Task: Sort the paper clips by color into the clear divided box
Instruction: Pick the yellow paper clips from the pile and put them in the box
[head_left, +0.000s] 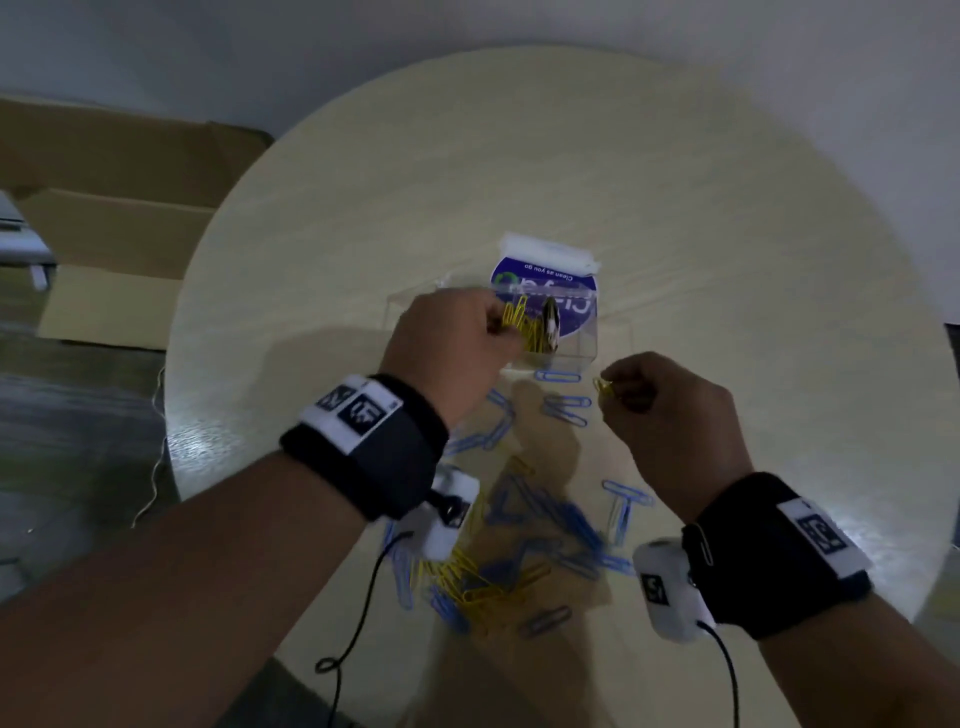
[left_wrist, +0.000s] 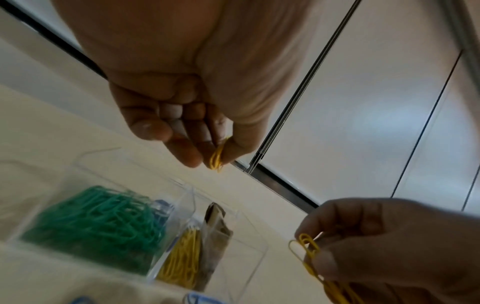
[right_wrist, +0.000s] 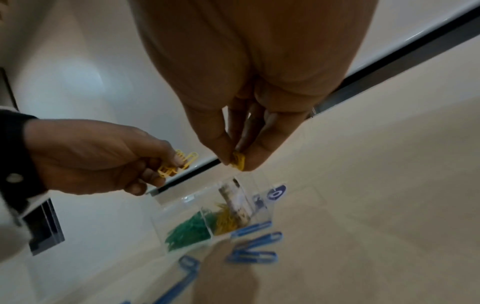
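The clear divided box (head_left: 582, 349) sits mid-table, holding green clips (left_wrist: 98, 226) in one compartment and yellow clips (left_wrist: 183, 259) in the one beside it. My left hand (head_left: 496, 323) hovers over the box and pinches a few yellow clips (left_wrist: 217, 158) between thumb and fingers. My right hand (head_left: 610, 383) hangs just right of the box, above the table, pinching more yellow clips (right_wrist: 239, 161). A loose pile of blue and yellow clips (head_left: 493, 571) lies near the table's front edge, partly hidden by my left wrist.
A wipes pack with a blue label (head_left: 550, 270) lies right behind the box. Single blue clips (right_wrist: 254, 255) lie scattered in front of it. The round pale table (head_left: 727, 234) ends near my wrists. An open cardboard carton (head_left: 119, 234) stands on the floor at left.
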